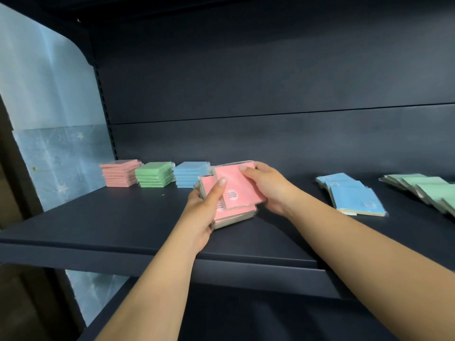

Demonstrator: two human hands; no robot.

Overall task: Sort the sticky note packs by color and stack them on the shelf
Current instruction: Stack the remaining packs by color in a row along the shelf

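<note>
At the centre of the frame both hands hold a small bundle of pink square sticky note packs in clear wrap [231,195] just above the dark blue metal shelf [110,217]. The left hand [205,212] grips the bundle from its left edge, thumb laid across the top and the other fingers curled underneath. The right hand [267,187] pinches the uppermost pink pack, thumb on its upper corner and fingers wrapped round its right side; that top pack sits skewed over the ones below. At least three packs show in the bundle, though the lower edges blur together and an exact count is not possible. A white round label shows on the top pack.

At the centre left of the frame, against the back panel, three neat stacks stand side by side. The pink stack of sticky note packs [120,173] is furthest left and shows about seven layers. Just to its right, the green stack of sticky note packs [154,174] shows about five. Next, the blue stack of sticky note packs [190,174], about five high, is partly hidden by the held bundle.

At the centre right, loose blue sticky note packs [352,193] lie fanned and overlapping, about four of them. At the right edge, loose green sticky note packs [423,188] lie fanned likewise, about five, and run out of the frame.

A pale blue translucent sheet [49,119] fills the upper left of the frame beside the shelf upright.
</note>
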